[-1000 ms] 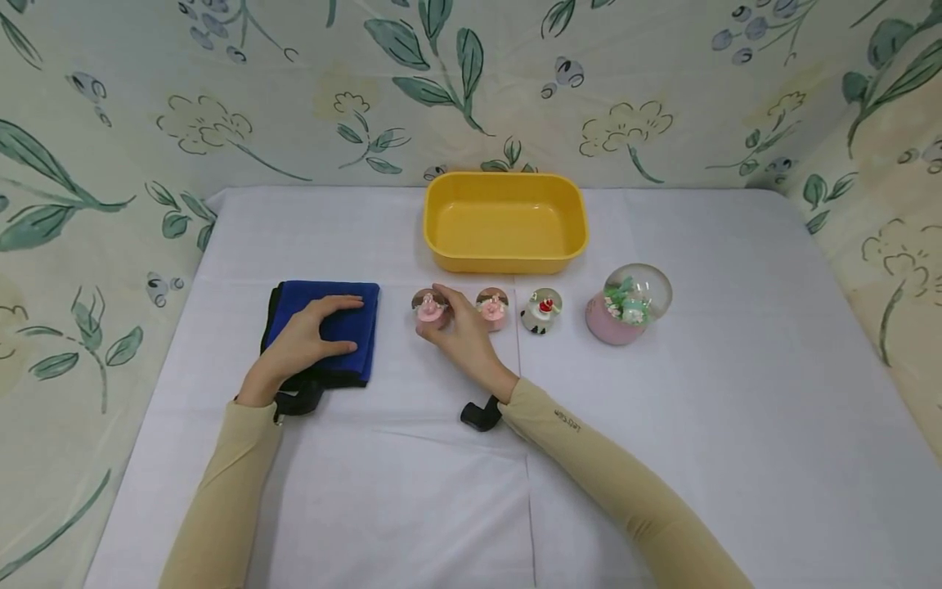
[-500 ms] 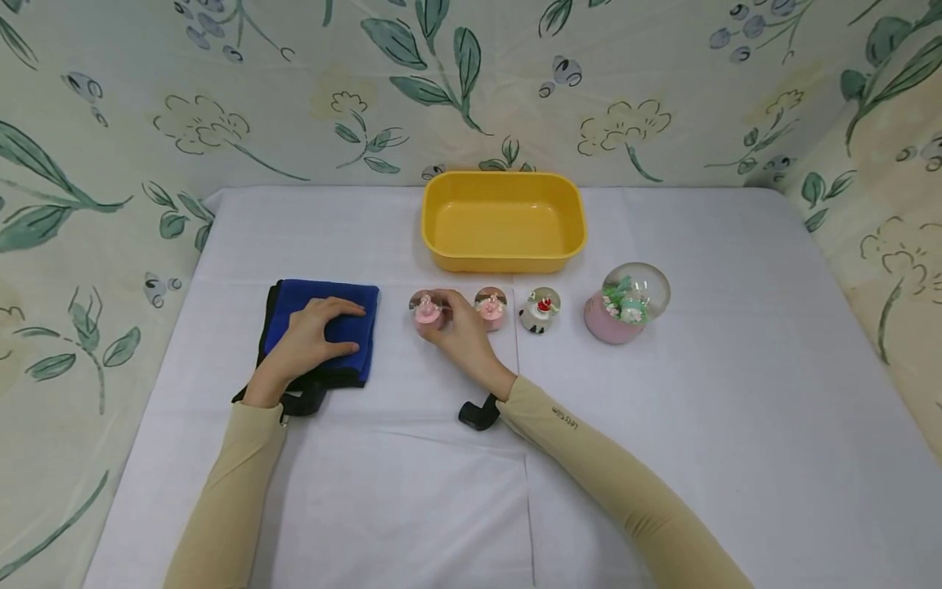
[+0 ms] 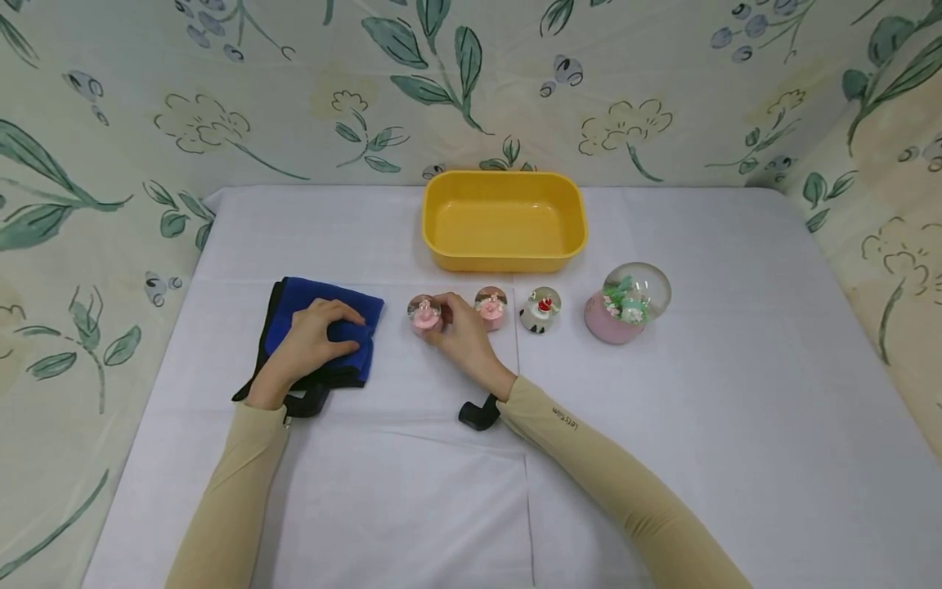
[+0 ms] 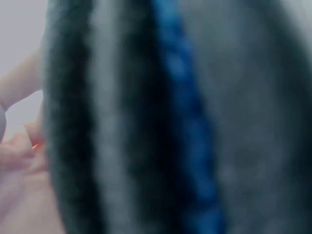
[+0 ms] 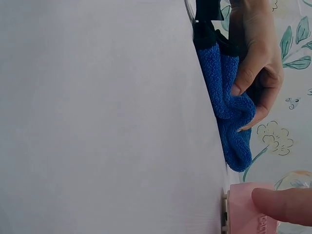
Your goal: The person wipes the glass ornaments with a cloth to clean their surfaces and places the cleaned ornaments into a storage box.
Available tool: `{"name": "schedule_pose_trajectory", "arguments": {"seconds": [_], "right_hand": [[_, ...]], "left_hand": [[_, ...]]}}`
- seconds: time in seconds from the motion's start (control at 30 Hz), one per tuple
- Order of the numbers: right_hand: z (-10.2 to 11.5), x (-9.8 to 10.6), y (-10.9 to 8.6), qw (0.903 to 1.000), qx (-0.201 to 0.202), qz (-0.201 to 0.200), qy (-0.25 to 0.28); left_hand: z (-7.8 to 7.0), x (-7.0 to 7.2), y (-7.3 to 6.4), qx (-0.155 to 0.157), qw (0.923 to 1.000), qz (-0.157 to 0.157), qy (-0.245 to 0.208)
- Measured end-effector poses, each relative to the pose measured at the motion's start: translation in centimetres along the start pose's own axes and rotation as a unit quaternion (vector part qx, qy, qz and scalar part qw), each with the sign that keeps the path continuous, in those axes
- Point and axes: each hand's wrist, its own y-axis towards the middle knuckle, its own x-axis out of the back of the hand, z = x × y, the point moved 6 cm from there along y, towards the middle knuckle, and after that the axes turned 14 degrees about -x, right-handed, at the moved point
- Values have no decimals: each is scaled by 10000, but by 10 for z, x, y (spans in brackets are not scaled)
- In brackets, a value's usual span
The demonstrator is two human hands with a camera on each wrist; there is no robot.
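Observation:
My left hand (image 3: pixel 312 343) pinches a folded blue towel (image 3: pixel 353 298) with black edging. Between its thumb and fingers the cloth bunches up into a fold, plain in the right wrist view. Blurred layers of the towel (image 4: pixel 190 122) fill most of the left wrist view. With thumb and fingertips, my right hand (image 3: pixel 467 335) grips a small snow globe (image 3: pixel 423 314) that has a pink figure and a pink base (image 5: pixel 243 214). Just right of those fingers stands a matching pink snow globe (image 3: pixel 491 307), then a small white one with a red detail (image 3: pixel 540 310).
A yellow plastic tub (image 3: pixel 504 263) stands behind the row of globes. To the right, a larger snow globe (image 3: pixel 625 307) with a pink base and green figure leans on its side. White cloth (image 3: pixel 736 368) covers the table; floral fabric (image 3: pixel 515 90) hangs behind.
The left thumb and fingers have gathered the towel, which now bunches and lifts at its right side. The gripped pink globe has shifted slightly left and toward the person.

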Motion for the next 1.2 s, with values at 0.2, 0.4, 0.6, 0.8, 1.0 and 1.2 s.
{"name": "schedule_pose_trajectory", "arguments": {"seconds": [0.2, 0.4, 0.6, 0.8, 1.0, 1.2], "right_hand": [[3, 1, -4, 9999, -132, 41, 65], [5, 2, -8, 9998, -86, 84, 129], [10, 7, -14, 9986, -108, 233, 463], [24, 19, -24, 9974, 213, 215, 648], [34, 35, -30, 9954, 615, 51, 735], [42, 56, -37, 9952, 620, -101, 755]], "left_hand": [[0, 0, -1, -29, 9999, -117, 29], [-2, 6, -3, -183, 9991, -367, -134], [-10, 24, -4, -182, 9951, -885, -400], [-29, 41, 4, -428, 9885, -1310, -624], [-52, 49, 14, -860, 9795, -1666, -735], [-71, 53, 26, -1260, 9683, -1902, -1019]]}}
